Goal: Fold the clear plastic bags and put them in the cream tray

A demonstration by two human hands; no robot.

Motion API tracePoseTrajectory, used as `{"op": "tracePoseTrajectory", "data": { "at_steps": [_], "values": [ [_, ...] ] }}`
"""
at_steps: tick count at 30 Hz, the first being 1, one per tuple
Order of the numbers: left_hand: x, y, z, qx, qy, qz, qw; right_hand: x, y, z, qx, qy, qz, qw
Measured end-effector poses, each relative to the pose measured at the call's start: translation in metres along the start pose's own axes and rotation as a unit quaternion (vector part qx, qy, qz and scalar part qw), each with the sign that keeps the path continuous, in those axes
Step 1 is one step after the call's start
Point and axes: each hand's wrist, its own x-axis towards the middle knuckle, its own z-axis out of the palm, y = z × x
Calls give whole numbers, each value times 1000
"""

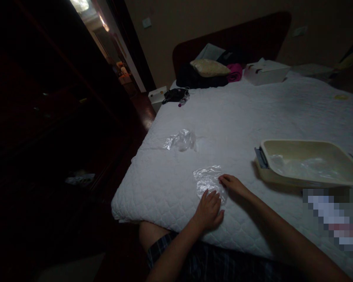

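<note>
A clear plastic bag (207, 179) lies flat on the white quilted bed (241, 117) near its front edge. My left hand (209, 209) rests palm down on the bag's near edge, fingers stretched out. My right hand (233, 184) touches the bag's right side with its fingers flat on the quilt. A second crumpled clear plastic bag (181, 140) lies farther up the bed, apart from both hands.
A cream plastic tray (308, 162) with clear plastic inside sits on the bed to the right. Pillows and dark clothes (207, 72) and a white box (266, 72) lie by the headboard. A dark wardrobe and floor are on the left.
</note>
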Motion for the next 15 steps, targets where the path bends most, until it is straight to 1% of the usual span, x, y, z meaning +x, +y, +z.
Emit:
{"op": "tracePoseTrajectory", "data": {
  "at_steps": [3, 6, 8, 12, 15],
  "values": [
    [1, -4, 2, -21, 14, -14, 1000, 5, 5, 0, -24, -8, -5, 1000],
    [3, -7, 5, -30, -5, -10, 999, 6, 1, -3, -41, -4, -10, 999],
    [6, -9, 7, -27, -14, -6, 1000, 2, -6, -6, -54, 4, -30, 998],
    [7, -8, 9, -32, -5, -4, 999, -22, -16, -9, -140, 31, -116, 983],
    [4, -6, 10, -58, 0, -2, 998, -44, -11, -3, -211, 11, -149, 966]
  ]
}}
